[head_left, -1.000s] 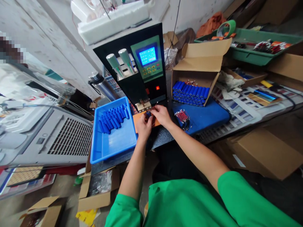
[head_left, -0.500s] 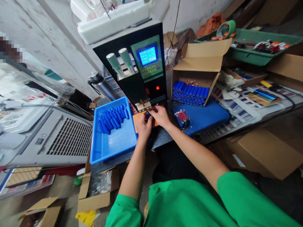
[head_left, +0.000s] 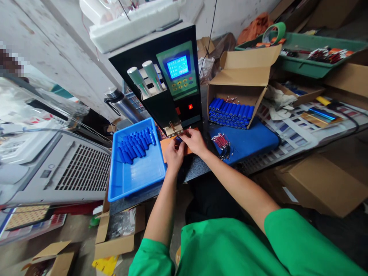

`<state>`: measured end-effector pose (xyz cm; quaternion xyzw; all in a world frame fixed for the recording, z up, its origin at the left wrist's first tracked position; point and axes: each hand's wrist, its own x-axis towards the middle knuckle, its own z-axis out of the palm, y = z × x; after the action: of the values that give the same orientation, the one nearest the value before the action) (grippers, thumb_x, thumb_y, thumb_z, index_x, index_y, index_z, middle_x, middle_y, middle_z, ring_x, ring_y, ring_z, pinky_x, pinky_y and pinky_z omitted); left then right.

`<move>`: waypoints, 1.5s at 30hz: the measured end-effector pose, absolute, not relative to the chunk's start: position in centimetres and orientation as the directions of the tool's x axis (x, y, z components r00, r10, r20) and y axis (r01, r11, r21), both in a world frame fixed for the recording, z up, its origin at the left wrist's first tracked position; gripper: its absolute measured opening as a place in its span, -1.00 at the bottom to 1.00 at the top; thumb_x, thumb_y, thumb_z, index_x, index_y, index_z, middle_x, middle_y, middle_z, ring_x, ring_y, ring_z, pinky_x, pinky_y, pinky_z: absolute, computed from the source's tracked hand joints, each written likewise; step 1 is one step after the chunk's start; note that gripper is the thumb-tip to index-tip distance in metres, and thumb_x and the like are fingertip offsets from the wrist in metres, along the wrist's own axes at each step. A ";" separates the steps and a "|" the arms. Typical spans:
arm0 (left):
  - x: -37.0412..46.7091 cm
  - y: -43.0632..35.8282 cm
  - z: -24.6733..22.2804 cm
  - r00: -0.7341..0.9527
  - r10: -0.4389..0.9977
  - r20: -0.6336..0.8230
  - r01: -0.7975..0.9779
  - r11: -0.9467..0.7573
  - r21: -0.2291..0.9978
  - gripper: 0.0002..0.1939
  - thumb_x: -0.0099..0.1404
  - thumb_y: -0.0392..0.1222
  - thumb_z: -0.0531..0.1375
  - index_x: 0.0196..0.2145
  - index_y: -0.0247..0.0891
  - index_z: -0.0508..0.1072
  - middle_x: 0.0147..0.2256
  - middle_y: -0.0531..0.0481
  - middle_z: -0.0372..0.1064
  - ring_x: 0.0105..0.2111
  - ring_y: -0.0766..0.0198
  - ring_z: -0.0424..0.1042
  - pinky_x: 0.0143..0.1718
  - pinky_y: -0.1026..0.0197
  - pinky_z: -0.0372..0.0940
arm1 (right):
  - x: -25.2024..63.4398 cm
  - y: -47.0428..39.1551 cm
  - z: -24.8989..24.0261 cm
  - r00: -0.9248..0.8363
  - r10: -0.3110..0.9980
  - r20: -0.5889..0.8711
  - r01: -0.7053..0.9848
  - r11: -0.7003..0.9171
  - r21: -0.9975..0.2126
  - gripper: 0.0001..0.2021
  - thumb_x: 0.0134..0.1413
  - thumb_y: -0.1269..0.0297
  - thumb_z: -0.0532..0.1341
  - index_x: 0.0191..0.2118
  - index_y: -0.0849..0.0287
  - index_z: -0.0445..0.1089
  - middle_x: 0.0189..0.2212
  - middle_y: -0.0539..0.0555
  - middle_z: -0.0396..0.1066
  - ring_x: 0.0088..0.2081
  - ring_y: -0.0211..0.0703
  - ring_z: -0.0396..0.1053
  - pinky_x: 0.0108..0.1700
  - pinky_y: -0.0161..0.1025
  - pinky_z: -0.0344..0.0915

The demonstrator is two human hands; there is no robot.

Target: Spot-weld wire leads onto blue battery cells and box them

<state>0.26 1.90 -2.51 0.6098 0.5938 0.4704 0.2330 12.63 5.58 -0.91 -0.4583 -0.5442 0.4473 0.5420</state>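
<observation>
My left hand (head_left: 174, 155) is closed around a blue cylindrical battery cell (head_left: 179, 139), mostly covered by my fingers. It is held just below the two thin electrode pins (head_left: 173, 126) of a black spot welder (head_left: 176, 109) with a lit blue screen. Close against it, my right hand (head_left: 194, 140) pinches at the cell's upper end by the pins. Whatever lies between those fingertips is too small to make out. Under both hands is an orange block (head_left: 165, 145).
On the left, a blue tray (head_left: 138, 188) holds several blue cells. To the right, an open cardboard box (head_left: 244, 76) contains stacked cells, with a bundle of red and black wires (head_left: 222, 142) in front on a blue surface. A steel flask (head_left: 123, 103) stands behind the tray.
The view has shifted very slightly. Both hands stay together at the electrode pins, with no clear change in grip.
</observation>
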 end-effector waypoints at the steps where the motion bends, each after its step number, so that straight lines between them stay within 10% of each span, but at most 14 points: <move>1: 0.2 1.9 -2.6 -0.149 0.945 0.292 0.496 -0.184 0.848 -0.78 0.31 -0.01 0.23 -0.18 -0.18 0.50 -0.40 0.01 0.45 -0.39 0.23 0.43 -0.34 0.22 0.31 | 12.6 5.6 -1.0 0.009 0.984 0.180 0.017 0.180 -0.984 -0.71 0.12 0.01 0.30 -0.35 0.17 0.47 -0.35 0.11 0.56 -0.27 -0.06 0.48 -0.20 -0.21 0.35; 20: 0.4 1.9 -2.5 -0.124 0.942 0.311 0.563 -0.191 0.804 -0.82 0.31 -0.08 0.22 -0.21 -0.20 0.50 -0.38 0.00 0.46 -0.44 0.27 0.38 -0.38 0.25 0.25 | 14.8 5.1 -1.9 -0.088 0.967 0.240 0.110 0.249 -0.962 -0.74 0.00 0.08 0.25 -0.51 0.15 0.35 -0.53 -0.01 0.37 -0.42 -0.19 0.28 -0.31 -0.24 0.19; 30: 0.4 -0.4 -1.0 -0.183 0.926 0.332 0.423 -0.230 0.876 -0.74 0.38 -0.07 0.13 -0.11 -0.25 0.50 -0.16 -0.11 0.54 -0.16 0.17 0.53 -0.09 0.13 0.42 | 15.6 5.0 -1.2 -0.161 0.979 0.128 -0.158 0.102 -0.982 -0.56 -0.10 -0.12 0.34 -0.61 0.12 0.24 -0.68 -0.09 0.15 -0.59 -0.32 0.10 -0.53 -0.31 0.05; 45: -0.1 -2.5 -1.7 -0.179 0.925 0.336 0.482 -0.216 0.849 -0.80 0.26 -0.06 0.25 -0.29 -0.23 0.57 -0.35 -0.05 0.56 -0.34 0.23 0.52 -0.27 0.19 0.40 | 15.9 5.2 -1.3 -0.217 0.974 0.068 -0.307 -0.002 -0.952 -0.61 -0.14 -0.02 0.39 -0.57 0.15 0.28 -0.69 -0.11 0.16 -0.66 -0.40 0.03 -0.61 -0.35 -0.11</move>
<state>-0.12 -2.55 -1.66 0.6009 0.5853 0.4968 0.2226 15.92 5.16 -1.34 -0.3486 -0.4785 0.6159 0.5198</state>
